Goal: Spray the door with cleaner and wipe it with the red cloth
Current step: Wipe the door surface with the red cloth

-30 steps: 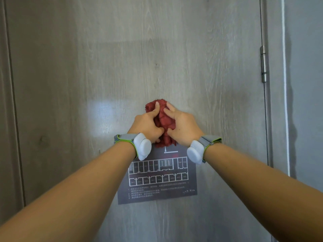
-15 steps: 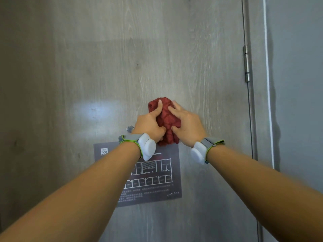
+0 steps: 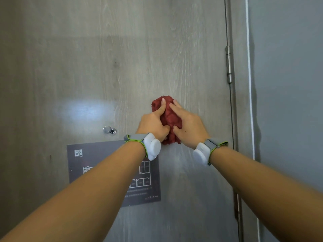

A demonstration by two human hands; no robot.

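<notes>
Head cam: bunched fuzzy red cloth (image 3: pixel 171 117) on grey door (image 3: pixel 122 49)

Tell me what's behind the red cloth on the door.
The grey wood-grain door lies behind the red cloth, which the left hand and right hand hold against it. The patch under the cloth is covered, so its condition cannot be seen.

You face what looks like a hotel room door (image 3: pixel 122 49): a peephole (image 3: pixel 109 130) sits above a dark floor-plan notice (image 3: pixel 97 165), with a hinge (image 3: pixel 229 67) beside a grey wall (image 3: pixel 288 84).
</notes>
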